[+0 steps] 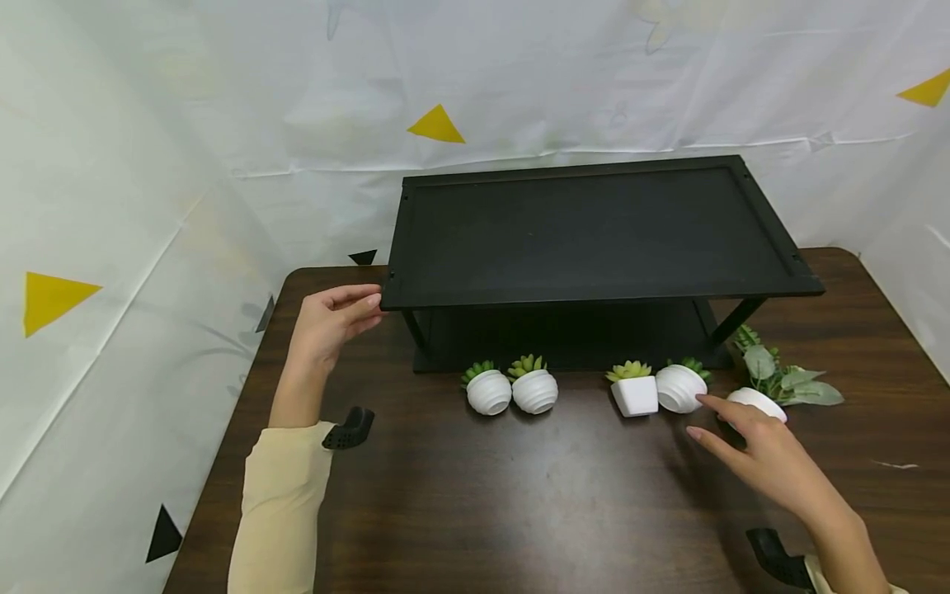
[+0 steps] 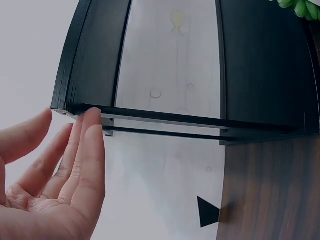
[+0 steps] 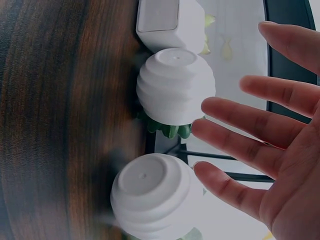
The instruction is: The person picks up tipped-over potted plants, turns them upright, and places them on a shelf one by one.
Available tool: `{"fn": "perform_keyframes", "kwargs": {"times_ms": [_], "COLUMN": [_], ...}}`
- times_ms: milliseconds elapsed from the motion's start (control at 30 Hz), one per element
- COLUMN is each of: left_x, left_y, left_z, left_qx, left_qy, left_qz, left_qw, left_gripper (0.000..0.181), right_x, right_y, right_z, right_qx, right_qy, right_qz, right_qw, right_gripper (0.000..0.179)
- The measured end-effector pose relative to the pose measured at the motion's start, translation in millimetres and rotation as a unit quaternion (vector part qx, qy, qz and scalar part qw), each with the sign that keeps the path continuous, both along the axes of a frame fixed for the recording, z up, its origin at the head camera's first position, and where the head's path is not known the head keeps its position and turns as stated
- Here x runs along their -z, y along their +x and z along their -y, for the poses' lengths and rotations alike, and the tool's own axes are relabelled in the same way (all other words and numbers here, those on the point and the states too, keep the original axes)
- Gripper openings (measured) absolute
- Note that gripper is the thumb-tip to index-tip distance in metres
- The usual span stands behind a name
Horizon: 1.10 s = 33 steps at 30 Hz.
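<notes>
My left hand [image 1: 334, 318] is at the front left corner of a black two-tier shelf [image 1: 586, 231], its straight fingertips right at the upper board's edge. In the left wrist view, the thumb stands apart from the other fingers. My right hand [image 1: 772, 458] is spread, holding nothing, over the right-hand white pots. Nearest its fingertips are a ribbed white pot with a green succulent [image 1: 680, 388] and a white pot [image 1: 757, 403] with trailing leaves [image 1: 790, 381]. Both pots lie tipped, bases toward me. Beside them is a square white pot with a pale succulent [image 1: 636, 396].
Two more ribbed white pots, a left one [image 1: 489, 392] and a right one [image 1: 534, 391], lie tipped before the shelf's lower board [image 1: 549, 330]. Everything stands on a dark wooden table [image 1: 519, 503]. White sheeting [image 1: 297, 99] hangs behind and at the sides.
</notes>
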State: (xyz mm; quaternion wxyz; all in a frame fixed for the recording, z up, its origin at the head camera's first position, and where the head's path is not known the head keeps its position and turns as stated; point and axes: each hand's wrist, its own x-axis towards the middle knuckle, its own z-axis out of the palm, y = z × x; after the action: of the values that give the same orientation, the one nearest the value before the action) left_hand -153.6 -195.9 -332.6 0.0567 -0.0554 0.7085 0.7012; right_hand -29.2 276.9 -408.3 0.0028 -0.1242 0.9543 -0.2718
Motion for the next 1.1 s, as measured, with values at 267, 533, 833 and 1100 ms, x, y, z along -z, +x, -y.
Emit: {"fn": "perform_keyframes", "kwargs": {"times_ms": [267, 533, 833, 1100], "left_x": [-0.9, 0.9, 0.9, 2.2], "left_y": [-4.0, -6.8, -7.8, -7.8], "left_z": [-0.8, -0.6, -0.1, -0.4], "left_qx": [0.001, -0.005, -0.009, -0.009], "left_qy": [-0.008, -0.004, 0.009, 0.015], "left_qz": [0.007, 0.018, 0.019, 0.015], "left_qw": [0.9999, 0.9998, 0.9997, 0.9997], "left_gripper": [0.04, 0.039, 0.036, 0.035], "right_x": [3.7, -7.3, -24.5, -20.8], "right_y": [-3.0, -6.9, -12.8, -16.2], "right_z": [-2.4, -13.8, -41.1, -62.5], "right_qx": [0.008, 0.037, 0.08, 0.119], "right_qy": [-0.024, -0.041, -0.003, 0.038], "right_qz": [-0.029, -0.022, 0.019, 0.062], "right_qw": [0.9993, 0.9982, 0.9966, 0.9902], "right_gripper": [0.048, 0.045, 0.043, 0.048]}}
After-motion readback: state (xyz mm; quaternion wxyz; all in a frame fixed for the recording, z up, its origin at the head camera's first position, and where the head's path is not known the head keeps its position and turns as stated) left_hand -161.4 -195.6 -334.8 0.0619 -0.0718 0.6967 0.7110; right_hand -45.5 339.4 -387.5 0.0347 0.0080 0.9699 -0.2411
